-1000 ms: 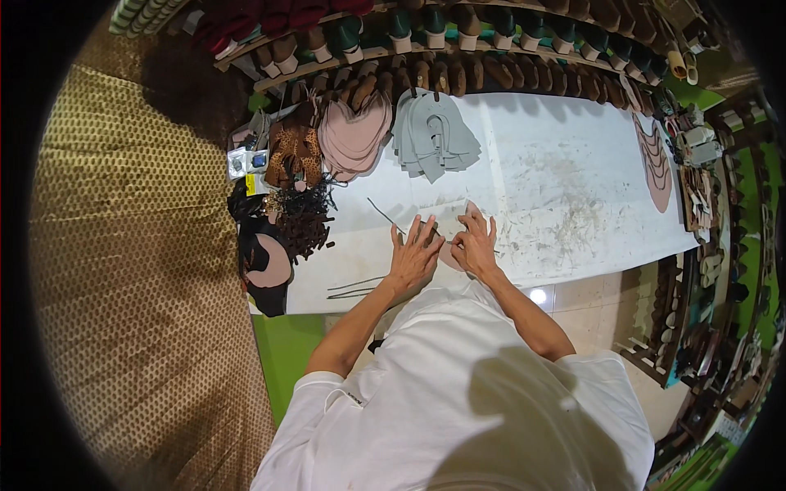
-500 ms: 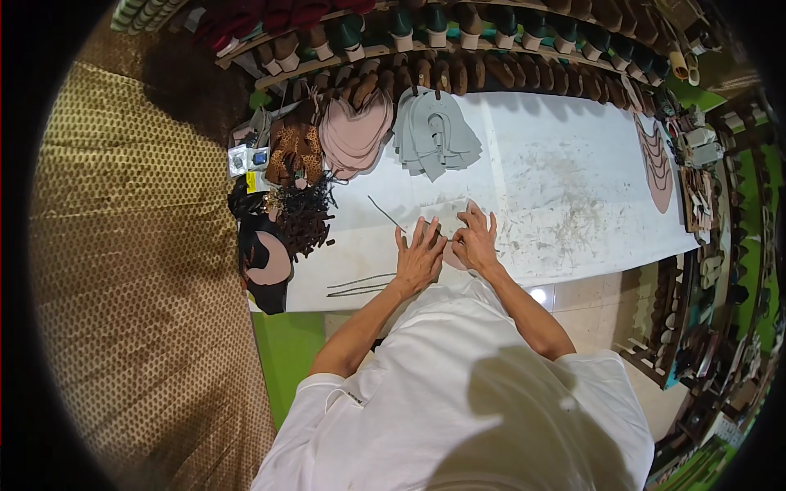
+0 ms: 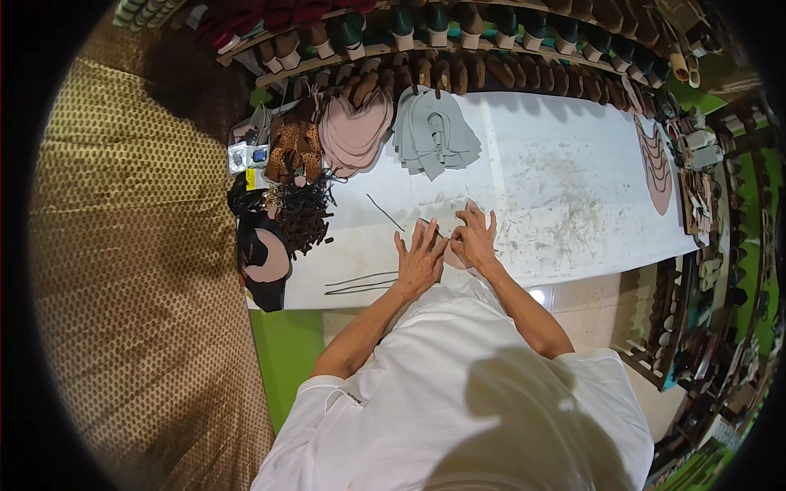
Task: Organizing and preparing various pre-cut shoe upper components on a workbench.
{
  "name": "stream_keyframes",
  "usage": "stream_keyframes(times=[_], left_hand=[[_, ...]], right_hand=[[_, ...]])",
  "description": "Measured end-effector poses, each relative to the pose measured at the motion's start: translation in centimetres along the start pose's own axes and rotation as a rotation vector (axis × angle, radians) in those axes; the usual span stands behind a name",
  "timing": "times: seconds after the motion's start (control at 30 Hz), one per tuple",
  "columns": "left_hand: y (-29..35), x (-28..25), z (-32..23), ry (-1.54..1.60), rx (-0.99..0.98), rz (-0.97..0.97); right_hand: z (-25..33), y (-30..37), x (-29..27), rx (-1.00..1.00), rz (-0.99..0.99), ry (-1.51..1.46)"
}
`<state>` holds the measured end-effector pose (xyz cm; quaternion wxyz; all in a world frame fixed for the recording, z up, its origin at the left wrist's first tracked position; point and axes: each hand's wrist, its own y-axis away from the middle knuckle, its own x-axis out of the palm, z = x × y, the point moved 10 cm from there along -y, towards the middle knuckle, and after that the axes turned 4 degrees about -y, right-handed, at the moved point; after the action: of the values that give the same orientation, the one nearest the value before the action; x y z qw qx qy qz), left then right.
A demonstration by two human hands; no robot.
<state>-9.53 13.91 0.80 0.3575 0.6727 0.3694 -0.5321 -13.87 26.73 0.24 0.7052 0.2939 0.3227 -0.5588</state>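
A pink flat piece (image 3: pixel 455 259), likely a cut shoe part, lies on the white table at its near edge, mostly covered by my hands. My left hand (image 3: pixel 421 260) rests flat on it, fingers spread. Just beside it, my right hand (image 3: pixel 478 239) pinches with thumb and forefinger, the other fingers raised. A thin dark strip seems to run through the pinch; a short dark end shows right of the hand. Another dark strip (image 3: pixel 384 212) lies slantwise beyond my left fingers. Several long dark strips (image 3: pixel 360 286) lie left of my left wrist.
Grey cut pieces (image 3: pixel 432 135) and pink cut pieces (image 3: pixel 357 135) are stacked at the back. Dark brown scraps (image 3: pixel 304 221) heap at the left. Curved pink pieces (image 3: pixel 657 176) lie at the right end of the white table (image 3: pixel 573 237). Shoe racks (image 3: pixel 524 51) line the back.
Almost nothing differs. Both hands stay at the pink piece, with only slight finger movement.
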Motion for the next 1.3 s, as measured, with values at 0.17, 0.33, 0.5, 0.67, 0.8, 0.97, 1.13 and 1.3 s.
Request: stream_keyframes(times=[0.17, 0.33, 0.5, 0.67, 0.8, 0.97, 1.13, 1.3], left_hand=[[0.1, 0.1, -0.3, -0.004, -0.026, 0.031], [0.8, 0.5, -0.1, 0.005, -0.070, 0.002], [0.9, 0.7, 0.1, 0.092, -0.098, -0.036], [1.3, 1.4, 0.3, 0.059, -0.096, -0.054], [0.8, 1.1, 0.1, 0.038, -0.100, -0.065], [0.7, 0.6, 0.0, 0.019, -0.113, -0.102], [1.0, 0.8, -0.3, 0.002, -0.140, -0.093], [1.3, 0.5, -0.5, 0.029, -0.229, -0.072]], right_hand=[[-1.0, 1.3, -1.4, 0.002, -0.087, -0.053], [-1.9, 4.6, -3.2, -0.005, -0.195, -0.022], [-3.2, 6.3, -2.8, 0.021, -0.179, 0.028], [-3.2, 5.4, -3.1, 0.008, -0.164, 0.055], [-4.0, 3.6, -3.7, -0.017, -0.091, 0.123], [-4.6, 1.8, -4.8, -0.032, -0.027, 0.115], [-4.7, 1.0, -4.1, -0.119, 0.169, 0.038], [-5.0, -0.1, -4.3, -0.188, 0.223, 0.003]])
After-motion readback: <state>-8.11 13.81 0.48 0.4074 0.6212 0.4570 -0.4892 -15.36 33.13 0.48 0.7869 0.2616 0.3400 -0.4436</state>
